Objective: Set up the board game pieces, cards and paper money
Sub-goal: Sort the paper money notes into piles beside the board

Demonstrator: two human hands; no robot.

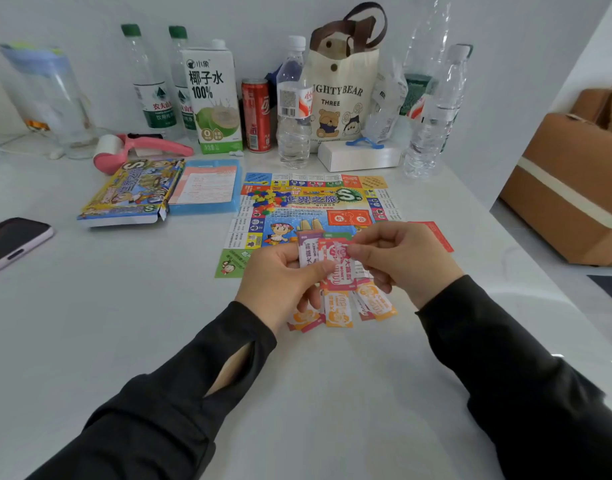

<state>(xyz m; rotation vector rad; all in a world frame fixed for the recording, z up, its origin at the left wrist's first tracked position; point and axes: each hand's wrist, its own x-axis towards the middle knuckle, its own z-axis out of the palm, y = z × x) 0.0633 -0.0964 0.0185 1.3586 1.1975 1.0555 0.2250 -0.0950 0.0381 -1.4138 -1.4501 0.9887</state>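
Left hand: the left hand [280,282] grips a small stack of paper money [308,252], fingers curled under it and thumb laid across the front, just above the near edge of the board.
Right hand: the right hand [405,261] pinches the top end of a pink note [337,268] between thumb and forefinger; the note lies against the front of the stack.
Sleeves: both arms are in black sleeves [505,358].
Loose money: orange notes [337,311] lie fanned on the table directly under the hands, partly hidden by them, with pink edges showing among them.
Board: the game board [311,209] lies flat and unfolded on the table [124,306] just beyond the hands; its near edge is covered by them.
Pieces: a heap of small coloured pieces [268,199] sits on the far left part of the board.
Red card: a red card [436,235] lies beside the right hand, off the board's right edge.
Box: the game box [134,192] lies to the left of the board, with a blue tray [207,187] holding a printed sheet between the two.
Phone: a dark phone [13,240] rests at the table's left edge, well apart from the board.
Back row: along the wall stand green-capped bottles [152,81], a coconut water carton [212,98], a red can [256,114], a clear bottle [294,109] and a bear tote bag [339,95]; a pink lint roller [138,147] lies behind the box.
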